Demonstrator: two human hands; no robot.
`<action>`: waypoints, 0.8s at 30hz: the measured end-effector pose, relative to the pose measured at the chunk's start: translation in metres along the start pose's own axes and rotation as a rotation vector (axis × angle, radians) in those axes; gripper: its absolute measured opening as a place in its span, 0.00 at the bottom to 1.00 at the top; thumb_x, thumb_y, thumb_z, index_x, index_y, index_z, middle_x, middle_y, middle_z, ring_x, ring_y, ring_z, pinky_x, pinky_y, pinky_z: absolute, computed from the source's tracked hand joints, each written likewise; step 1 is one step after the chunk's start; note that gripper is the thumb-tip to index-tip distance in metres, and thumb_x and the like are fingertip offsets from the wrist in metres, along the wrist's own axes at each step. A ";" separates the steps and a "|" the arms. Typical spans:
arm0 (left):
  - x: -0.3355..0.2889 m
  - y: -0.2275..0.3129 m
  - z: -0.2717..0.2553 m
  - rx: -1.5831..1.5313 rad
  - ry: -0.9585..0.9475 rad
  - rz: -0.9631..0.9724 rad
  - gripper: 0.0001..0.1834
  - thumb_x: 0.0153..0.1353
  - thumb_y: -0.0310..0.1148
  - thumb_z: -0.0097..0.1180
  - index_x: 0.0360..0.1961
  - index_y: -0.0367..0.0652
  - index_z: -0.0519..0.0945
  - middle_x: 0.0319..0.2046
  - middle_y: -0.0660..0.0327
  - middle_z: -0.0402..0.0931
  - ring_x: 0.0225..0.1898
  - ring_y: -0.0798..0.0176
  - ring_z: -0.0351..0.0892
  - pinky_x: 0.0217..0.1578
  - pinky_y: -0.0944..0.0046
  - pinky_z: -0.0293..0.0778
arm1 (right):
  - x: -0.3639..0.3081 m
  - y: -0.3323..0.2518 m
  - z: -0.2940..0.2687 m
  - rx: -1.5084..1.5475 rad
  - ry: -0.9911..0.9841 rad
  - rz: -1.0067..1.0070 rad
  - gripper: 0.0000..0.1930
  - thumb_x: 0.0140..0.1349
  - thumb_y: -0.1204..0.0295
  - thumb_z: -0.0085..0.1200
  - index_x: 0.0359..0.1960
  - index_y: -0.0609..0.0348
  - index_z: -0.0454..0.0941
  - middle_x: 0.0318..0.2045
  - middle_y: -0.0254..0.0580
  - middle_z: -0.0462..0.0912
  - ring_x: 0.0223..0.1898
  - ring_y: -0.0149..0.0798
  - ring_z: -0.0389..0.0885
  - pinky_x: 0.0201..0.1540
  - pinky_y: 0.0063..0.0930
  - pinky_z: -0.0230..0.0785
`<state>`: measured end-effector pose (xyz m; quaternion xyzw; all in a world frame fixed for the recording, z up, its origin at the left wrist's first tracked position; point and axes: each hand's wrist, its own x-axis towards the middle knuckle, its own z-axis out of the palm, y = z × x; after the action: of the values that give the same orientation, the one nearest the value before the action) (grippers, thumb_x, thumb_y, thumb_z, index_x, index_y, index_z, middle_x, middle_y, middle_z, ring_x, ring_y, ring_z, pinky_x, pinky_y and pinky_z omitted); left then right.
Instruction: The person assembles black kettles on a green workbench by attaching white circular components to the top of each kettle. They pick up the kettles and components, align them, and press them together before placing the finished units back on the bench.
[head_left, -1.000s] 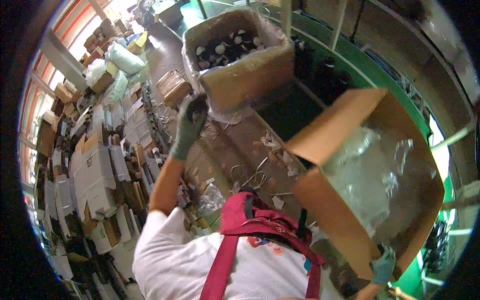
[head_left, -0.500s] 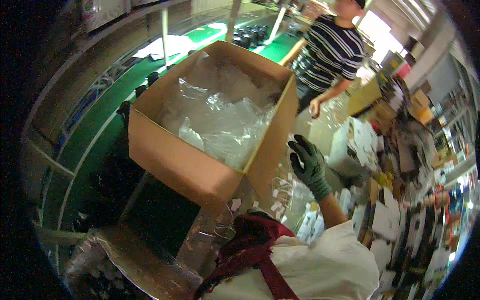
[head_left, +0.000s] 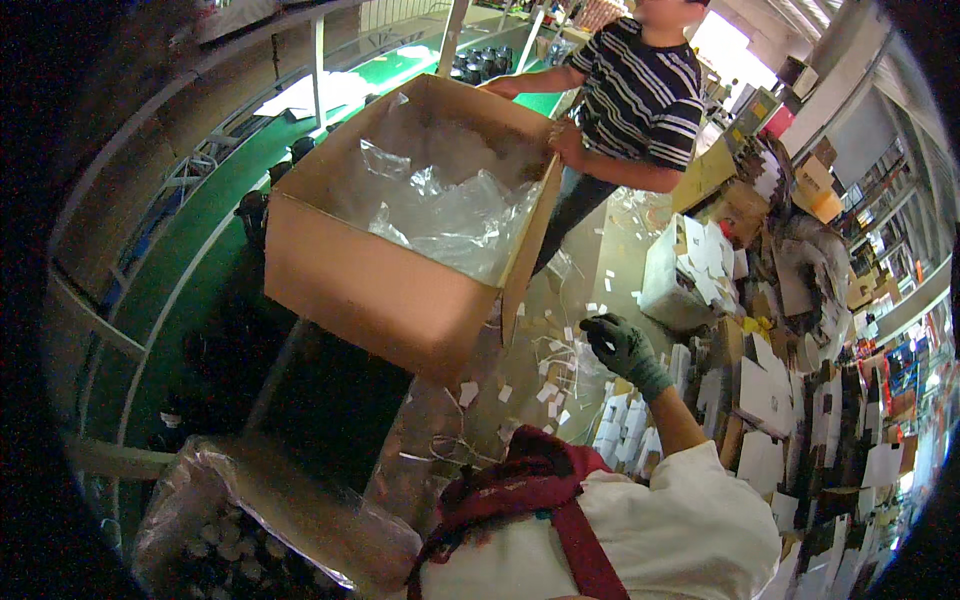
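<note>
A large open cardboard box [head_left: 370, 285] stands in front of me, lined with clear plastic film [head_left: 455, 215]. A co-worker in a striped shirt [head_left: 640, 85] has one hand [head_left: 568, 142] on the box's right side and the other arm stretched to its far edge. My right hand [head_left: 628, 355], in a grey-green glove, is held up to the right of the box, apart from it. Its fingers are loosely bent and nothing shows between them. My left hand is not in view.
A green conveyor belt [head_left: 185, 355] with black parts runs along the left. Near me at lower left, a plastic-lined box [head_left: 375, 540] holds many dark round pieces. Paper scraps litter the floor [head_left: 420, 420]. A white bin [head_left: 660, 285] and stacked cartons [head_left: 770, 395] line the right.
The co-worker has stepped closer and put hands on the big box, which now sits a little farther from me. My right hand has dropped lower, away from the box, its fingers more bent.
</note>
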<state>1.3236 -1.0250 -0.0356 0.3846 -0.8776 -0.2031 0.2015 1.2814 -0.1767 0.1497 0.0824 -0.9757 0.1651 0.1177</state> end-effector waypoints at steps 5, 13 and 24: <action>-0.079 -0.044 -0.069 -0.079 0.124 -0.079 0.24 0.68 0.30 0.51 0.64 0.40 0.65 0.59 0.52 0.69 0.56 0.57 0.71 0.59 0.59 0.66 | -0.001 0.011 0.009 0.071 -0.031 -0.042 0.14 0.59 0.76 0.54 0.48 0.54 0.81 0.43 0.47 0.82 0.43 0.49 0.83 0.46 0.37 0.75; -0.197 -0.017 -0.193 -0.253 0.358 -0.098 0.26 0.68 0.29 0.50 0.66 0.40 0.63 0.60 0.51 0.68 0.57 0.55 0.70 0.60 0.57 0.66 | 0.002 0.053 0.030 0.232 0.081 0.080 0.11 0.60 0.75 0.56 0.45 0.59 0.81 0.40 0.43 0.84 0.38 0.40 0.84 0.43 0.30 0.75; -0.360 0.299 -0.027 -0.680 -0.234 0.200 0.26 0.69 0.28 0.48 0.67 0.40 0.61 0.60 0.50 0.67 0.59 0.55 0.70 0.62 0.56 0.66 | 0.026 0.063 0.049 1.094 -0.629 -0.143 0.38 0.57 0.72 0.66 0.68 0.63 0.59 0.63 0.53 0.68 0.58 0.39 0.74 0.56 0.32 0.71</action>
<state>1.3847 -0.5725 0.0689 0.1823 -0.8105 -0.5048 0.2346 1.2337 -0.1377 0.0919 0.2403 -0.7301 0.5996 -0.2228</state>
